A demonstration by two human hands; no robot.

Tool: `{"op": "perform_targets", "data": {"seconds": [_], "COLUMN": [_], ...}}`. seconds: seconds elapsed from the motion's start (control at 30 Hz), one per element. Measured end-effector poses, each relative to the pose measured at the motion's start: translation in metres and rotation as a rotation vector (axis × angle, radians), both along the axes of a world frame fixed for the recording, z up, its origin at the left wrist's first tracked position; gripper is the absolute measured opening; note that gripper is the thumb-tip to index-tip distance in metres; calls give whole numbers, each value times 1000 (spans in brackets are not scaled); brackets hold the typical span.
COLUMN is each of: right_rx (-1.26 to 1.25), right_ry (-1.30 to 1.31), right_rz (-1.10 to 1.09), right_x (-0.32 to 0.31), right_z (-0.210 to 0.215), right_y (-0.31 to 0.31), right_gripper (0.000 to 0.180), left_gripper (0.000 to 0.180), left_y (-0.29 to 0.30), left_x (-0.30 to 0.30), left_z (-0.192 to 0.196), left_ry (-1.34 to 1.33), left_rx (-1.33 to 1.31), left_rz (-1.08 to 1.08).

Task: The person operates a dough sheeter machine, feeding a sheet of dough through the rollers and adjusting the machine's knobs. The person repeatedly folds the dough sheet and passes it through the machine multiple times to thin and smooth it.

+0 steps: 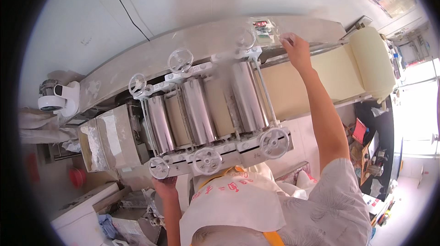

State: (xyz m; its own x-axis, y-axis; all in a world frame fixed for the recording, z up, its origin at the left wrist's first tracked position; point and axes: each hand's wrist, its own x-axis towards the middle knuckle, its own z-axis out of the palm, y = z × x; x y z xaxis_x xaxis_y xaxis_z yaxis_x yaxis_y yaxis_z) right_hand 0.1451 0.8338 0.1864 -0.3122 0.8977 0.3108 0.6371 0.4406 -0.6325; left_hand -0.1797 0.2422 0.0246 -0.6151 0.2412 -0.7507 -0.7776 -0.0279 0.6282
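A steel sheeting machine with three shiny rollers [200, 111] stretches in front of me, and a pale dough sheet [316, 79] lies along its right side. My right hand [295, 50] reaches over the sheet to the machine's back edge, beside a small control panel [263, 28] under clear plastic. Its fingers are bent together; whether they hold anything cannot be made out. Low at the machine's front left, my left hand [166, 187] is just beneath a front handwheel [159, 168], its fingers mostly hidden by the machine's edge.
A thick dough roll [373, 60] rests at the sheet's far right end. More handwheels [274, 143] stick out along the front rail. On the left are a worn metal cover [112, 138] and a white camera [68, 98]. A cluttered black shelf [373, 154] stands at right.
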Motion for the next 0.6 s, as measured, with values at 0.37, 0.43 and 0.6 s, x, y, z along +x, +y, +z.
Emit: {"op": "perform_targets", "data": {"seconds": [0.37, 0.43, 0.6], "right_rx": [245, 240, 191], "right_ry": [-191, -177, -216], "right_rz": [201, 212, 240], "right_x": [-36, -41, -43], "right_z": [-76, -78, -74], "right_y": [116, 116, 119], "right_gripper": [15, 14, 15], "left_gripper": [48, 44, 36], "left_y": [-58, -66, -68], "left_x": [122, 141, 174], "left_z": [-28, -34, -41], "left_ry": [-114, -160, -118], "left_rx": [-142, -185, -220], "left_rz": [256, 304, 185]}}
